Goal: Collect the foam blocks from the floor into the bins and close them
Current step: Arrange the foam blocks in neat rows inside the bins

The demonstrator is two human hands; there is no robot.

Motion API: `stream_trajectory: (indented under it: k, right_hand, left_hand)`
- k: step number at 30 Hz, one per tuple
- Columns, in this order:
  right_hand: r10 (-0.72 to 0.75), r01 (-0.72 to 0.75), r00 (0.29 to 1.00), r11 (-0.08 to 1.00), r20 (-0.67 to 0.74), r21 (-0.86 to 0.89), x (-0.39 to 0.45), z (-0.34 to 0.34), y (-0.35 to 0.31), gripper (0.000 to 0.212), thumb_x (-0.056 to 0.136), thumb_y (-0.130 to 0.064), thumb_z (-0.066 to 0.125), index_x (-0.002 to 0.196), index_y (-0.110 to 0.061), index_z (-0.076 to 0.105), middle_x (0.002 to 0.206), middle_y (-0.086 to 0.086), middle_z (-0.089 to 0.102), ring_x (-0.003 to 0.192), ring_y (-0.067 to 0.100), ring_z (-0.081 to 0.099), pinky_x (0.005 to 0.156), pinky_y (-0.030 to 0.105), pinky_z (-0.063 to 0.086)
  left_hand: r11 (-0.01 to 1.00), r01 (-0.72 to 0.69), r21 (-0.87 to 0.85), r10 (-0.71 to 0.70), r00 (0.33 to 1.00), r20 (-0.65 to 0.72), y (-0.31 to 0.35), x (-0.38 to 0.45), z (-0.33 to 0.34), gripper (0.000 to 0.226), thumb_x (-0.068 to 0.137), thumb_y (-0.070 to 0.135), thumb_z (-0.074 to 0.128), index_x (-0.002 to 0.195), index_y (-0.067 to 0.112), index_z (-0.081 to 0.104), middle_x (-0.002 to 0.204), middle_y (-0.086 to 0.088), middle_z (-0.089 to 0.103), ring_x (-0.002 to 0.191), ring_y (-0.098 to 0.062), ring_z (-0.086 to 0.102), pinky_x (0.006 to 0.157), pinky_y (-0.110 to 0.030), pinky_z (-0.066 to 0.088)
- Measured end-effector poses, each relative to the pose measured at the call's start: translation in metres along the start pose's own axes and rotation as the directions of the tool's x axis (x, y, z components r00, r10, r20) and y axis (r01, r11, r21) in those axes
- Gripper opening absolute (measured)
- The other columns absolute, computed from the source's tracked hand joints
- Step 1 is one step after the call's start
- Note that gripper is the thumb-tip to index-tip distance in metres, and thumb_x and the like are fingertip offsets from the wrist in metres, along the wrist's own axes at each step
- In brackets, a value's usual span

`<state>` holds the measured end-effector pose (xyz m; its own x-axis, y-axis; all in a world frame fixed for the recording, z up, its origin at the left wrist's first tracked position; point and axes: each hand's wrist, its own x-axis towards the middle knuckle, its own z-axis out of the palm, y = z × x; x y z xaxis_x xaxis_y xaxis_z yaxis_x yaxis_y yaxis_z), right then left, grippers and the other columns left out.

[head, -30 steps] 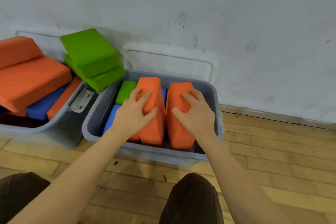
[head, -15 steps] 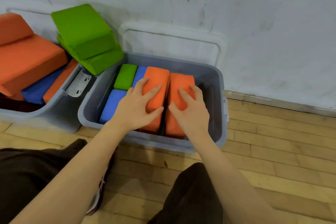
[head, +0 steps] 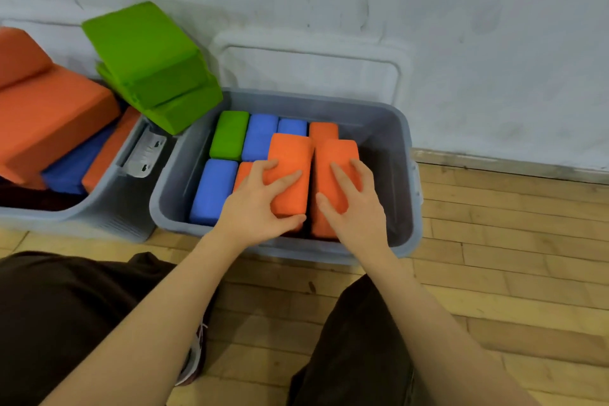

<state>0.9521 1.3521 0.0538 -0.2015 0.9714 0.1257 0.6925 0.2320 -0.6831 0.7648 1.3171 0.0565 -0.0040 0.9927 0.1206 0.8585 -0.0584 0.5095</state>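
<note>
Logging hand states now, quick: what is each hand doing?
Left hand: grips the left orange block.
Right hand: fingers spread on the right orange block; grip cannot be told.
</note>
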Motion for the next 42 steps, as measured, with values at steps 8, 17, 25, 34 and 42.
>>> stream_trajectory:
  k: [8, 17, 25, 34, 42]
  right_hand:
    - [-0.014, 0.014, 1.000, 0.993, 0.008, -0.121, 0.016, -0.004, -0.007, 0.058, 0.087, -0.053, 0.051, 0.140, -0.042, 0.032, 0.145, -0.009, 0.019, 0.123, 0.021, 0.034, 0.076, 0.037, 0.046]
    - [-0.034, 0.038, 0.988, 0.999, 0.152, -0.025, 0.042, 0.015, 0.005, 0.065, 0.089, -0.055, 0.043, 0.146, -0.042, 0.014, 0.155, -0.013, -0.008, 0.137, 0.028, 0.025, 0.100, 0.044, 0.042]
    - [0.087, -0.062, 0.956, 0.993, 0.278, -0.097, 0.035, 0.061, 0.042, 0.063, 0.095, -0.051, 0.037, 0.148, -0.038, 0.007, 0.155, -0.006, -0.016, 0.133, 0.034, 0.032, 0.099, 0.047, 0.042]
    - [0.025, 0.049, 0.982, 0.924, 0.188, -0.379, 0.063, 0.072, 0.041, 0.068, 0.086, -0.061, 0.017, 0.140, -0.026, 0.039, 0.149, 0.012, 0.031, 0.136, 0.034, 0.027, 0.115, 0.046, 0.005]
    - [0.024, 0.047, 0.980, 0.938, 0.198, -0.343, 0.105, 0.089, 0.046, 0.052, 0.100, -0.038, 0.031, 0.148, -0.018, 0.025, 0.157, 0.001, 0.013, 0.145, 0.020, 0.007, 0.117, 0.034, 0.003]
  left_hand:
    - [0.981, 0.117, 0.154, -0.095, 0.985, -0.146, 0.002, 0.031, 0.002, 0.051, 0.088, 0.054, 0.033, 0.133, 0.032, 0.046, 0.125, -0.010, 0.039, 0.089, -0.034, 0.050, 0.068, -0.039, 0.046]
    - [0.986, 0.109, 0.126, -0.103, 0.993, -0.051, -0.015, 0.055, 0.023, 0.059, 0.092, 0.053, 0.022, 0.148, 0.033, 0.018, 0.157, -0.002, 0.011, 0.130, -0.028, 0.039, 0.104, -0.043, 0.031]
    - [0.955, 0.164, 0.246, -0.178, 0.983, 0.035, -0.036, 0.052, 0.068, 0.065, 0.087, 0.055, 0.006, 0.147, 0.036, 0.017, 0.158, -0.001, 0.010, 0.143, -0.025, 0.017, 0.114, -0.047, 0.008]
    - [0.930, 0.183, 0.320, -0.217, 0.974, 0.072, -0.058, 0.061, 0.088, 0.067, 0.086, 0.055, 0.005, 0.148, 0.033, 0.019, 0.157, -0.003, 0.013, 0.144, -0.027, 0.012, 0.114, -0.051, 0.002]
    - [0.919, 0.195, 0.344, -0.264, 0.950, 0.167, -0.067, 0.088, 0.077, 0.053, 0.095, 0.047, 0.028, 0.146, 0.035, 0.021, 0.157, 0.004, 0.013, 0.143, -0.023, 0.009, 0.110, -0.054, 0.006]
